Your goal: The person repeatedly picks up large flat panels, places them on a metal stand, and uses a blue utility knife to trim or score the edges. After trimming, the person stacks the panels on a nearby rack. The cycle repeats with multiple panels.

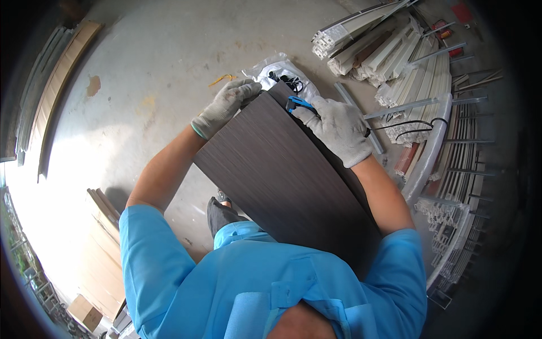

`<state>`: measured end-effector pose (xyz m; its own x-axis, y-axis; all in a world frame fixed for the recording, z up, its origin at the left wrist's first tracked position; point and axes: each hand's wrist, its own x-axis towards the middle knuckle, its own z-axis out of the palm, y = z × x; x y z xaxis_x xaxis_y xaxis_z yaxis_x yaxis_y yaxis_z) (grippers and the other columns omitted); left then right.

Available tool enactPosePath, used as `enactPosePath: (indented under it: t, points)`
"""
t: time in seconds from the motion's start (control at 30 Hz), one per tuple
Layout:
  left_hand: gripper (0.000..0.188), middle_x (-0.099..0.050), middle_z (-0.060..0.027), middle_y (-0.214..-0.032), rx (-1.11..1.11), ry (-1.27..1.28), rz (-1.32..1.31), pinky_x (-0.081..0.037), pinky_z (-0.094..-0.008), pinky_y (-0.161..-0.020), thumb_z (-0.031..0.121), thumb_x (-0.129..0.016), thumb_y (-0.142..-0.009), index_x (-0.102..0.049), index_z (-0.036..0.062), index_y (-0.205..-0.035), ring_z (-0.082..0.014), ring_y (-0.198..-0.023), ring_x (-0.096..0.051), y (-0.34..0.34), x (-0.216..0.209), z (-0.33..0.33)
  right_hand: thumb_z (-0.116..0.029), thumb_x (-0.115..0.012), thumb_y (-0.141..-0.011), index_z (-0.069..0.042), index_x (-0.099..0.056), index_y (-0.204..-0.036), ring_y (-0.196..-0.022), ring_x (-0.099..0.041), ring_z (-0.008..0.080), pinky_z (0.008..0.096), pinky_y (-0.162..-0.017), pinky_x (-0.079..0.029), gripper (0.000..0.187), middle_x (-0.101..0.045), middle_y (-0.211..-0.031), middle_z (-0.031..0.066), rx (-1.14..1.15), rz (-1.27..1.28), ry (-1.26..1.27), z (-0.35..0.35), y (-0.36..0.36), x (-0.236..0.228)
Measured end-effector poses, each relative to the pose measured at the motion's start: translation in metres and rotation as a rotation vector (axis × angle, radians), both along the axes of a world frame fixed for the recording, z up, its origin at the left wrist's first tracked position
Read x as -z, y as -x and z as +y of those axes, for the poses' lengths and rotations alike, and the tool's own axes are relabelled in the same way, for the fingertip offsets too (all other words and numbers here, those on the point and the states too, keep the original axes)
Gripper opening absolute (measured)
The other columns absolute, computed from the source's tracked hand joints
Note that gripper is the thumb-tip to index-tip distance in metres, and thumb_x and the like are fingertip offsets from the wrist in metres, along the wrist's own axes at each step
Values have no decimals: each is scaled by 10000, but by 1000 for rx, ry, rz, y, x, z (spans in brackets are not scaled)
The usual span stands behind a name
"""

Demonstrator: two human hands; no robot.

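Note:
A long dark grey-brown board (293, 169) with a fine wood-grain face slants across in front of me, its near part against my body. My left hand (226, 107), in a whitish work glove, is closed on the board's far end near the corner, fingers curled over the edge. My right hand (343, 129), gloved alike, grips a blue-and-black hand tool (301, 104) at the board's right edge near the far end. The glove covers most of the tool, so its exact kind is hidden. A second dark strip shows along that right edge.
Beyond the board a white plastic bag (282, 68) with black items lies on the concrete floor (169, 51), beside a yellow strip (223, 79). Racked bundles of pale profiles (418, 79) with jutting metal bars fill the right. Long panels (65, 85) stand at the left.

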<state>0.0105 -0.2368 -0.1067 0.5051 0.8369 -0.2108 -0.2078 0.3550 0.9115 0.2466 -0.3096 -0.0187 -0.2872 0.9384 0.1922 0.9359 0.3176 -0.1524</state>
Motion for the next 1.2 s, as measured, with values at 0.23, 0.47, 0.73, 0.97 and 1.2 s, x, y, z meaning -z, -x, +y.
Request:
enactPosePath:
  t: [0.23, 0.47, 0.73, 0.97, 1.2]
  points:
    - [339, -624, 6, -985, 84, -126, -82, -466, -250, -850, 305, -566, -1018, -628, -3, -1146, -74, -920, -562, 0, 18, 14, -536, -569, -934, -65, -685, -736, -510, -644, 288, 399, -493, -523, 524, -630, -581, 131, -9, -78, -101, 41, 40, 8]
    - [284, -608, 2, -1032, 243, -300, 442, -452, -259, -934, 189, -621, -992, -610, -7, -1197, -105, -1008, -566, 44, 19, 13, -620, -552, -922, -92, -687, -1080, -684, -671, 210, 375, -690, -536, 567, -662, -720, 108, 172, 224, 225, 26, -27, -37]
    - [500, -570, -91, -1347, 51, -324, 185, -391, -353, -1098, 243, -699, -934, -543, 35, -1362, -209, -1298, -491, 38, 31, 10, -403, -747, -846, 4, -608, -1232, -882, -670, 339, 408, -837, -510, 578, -696, -972, 189, 456, 454, 87, -59, -69, -24]
    - [444, -608, -96, -1270, 129, -374, 87, -410, -318, -1056, 249, -633, -986, -551, -27, -1324, -180, -1217, -534, 44, -2, 11, -359, -771, -835, -30, -639, -1047, -717, -622, 291, 389, -672, -470, 414, -635, -815, 155, 498, 398, 81, -124, -57, -23]
    - [343, -616, -130, -1229, 147, -792, 485, -442, -358, -1021, 189, -659, -945, -624, 22, -1242, -234, -1173, -571, 18, -57, -7, -385, -752, -841, -8, -650, -1061, -773, -630, 294, 404, -758, -478, 447, -664, -842, 146, 612, 304, 220, -167, -103, -37]
